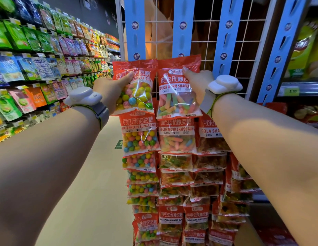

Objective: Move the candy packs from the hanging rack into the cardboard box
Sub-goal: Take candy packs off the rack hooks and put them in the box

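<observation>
Fingers grip bubble gum pack; right hand pinches worm pack.

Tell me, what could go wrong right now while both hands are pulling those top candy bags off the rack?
1. The left hand grips the bubble gum pack and the right hand the worm gummy pack, both high on the blue hanging strips; a hard tug might tear a pack's top.
2. More packs hang directly below, overlapping; pulling could knock them loose.
3. The cardboard box is not in view, so the drop may need a blind turn.
</observation>
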Motion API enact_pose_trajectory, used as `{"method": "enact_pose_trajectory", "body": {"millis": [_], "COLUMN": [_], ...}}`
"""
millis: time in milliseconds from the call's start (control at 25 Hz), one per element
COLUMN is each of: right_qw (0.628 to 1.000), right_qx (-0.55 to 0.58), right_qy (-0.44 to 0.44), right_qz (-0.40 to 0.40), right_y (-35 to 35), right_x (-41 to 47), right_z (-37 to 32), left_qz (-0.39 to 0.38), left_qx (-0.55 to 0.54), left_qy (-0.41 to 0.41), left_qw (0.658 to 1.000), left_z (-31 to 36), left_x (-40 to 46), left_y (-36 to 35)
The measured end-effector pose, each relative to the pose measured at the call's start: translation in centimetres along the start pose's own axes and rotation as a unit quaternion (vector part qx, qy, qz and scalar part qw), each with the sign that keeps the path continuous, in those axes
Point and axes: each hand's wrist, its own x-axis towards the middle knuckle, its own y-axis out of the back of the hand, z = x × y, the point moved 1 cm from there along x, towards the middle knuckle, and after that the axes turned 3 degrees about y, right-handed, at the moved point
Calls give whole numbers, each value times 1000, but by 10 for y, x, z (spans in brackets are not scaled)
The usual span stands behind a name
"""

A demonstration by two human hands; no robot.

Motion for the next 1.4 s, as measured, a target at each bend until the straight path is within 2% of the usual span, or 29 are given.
{"method": "enact_pose_trajectory", "body": {"millis": [360,920,1120,1320,1400], "right_qw": [999,994,994,992,993], "right_qx": [-8,-43,-3,58,71], "right_qy": [-19,29,98,97,95], "right_qz": [-33,-93,-50,-54,-26], "right_y": [2,25,26,19,13], "right_x": [-8,-25,-26,-22,-18], "right_z": [3,-18,-21,-21,-19], "left_qz": [-2,-13,-21,-13,-10], "left_qx": [9,13,-1,1,8], "left_qy": [-4,-11,-7,-8,-12], "left_qw": [1000,1000,1000,1000,1000], "left_z": [-4,-8,-7,-5,-6], "left_x": [-5,-8,-15,-17,-16], "left_y": [-5,-3,-4,-1,0]}}
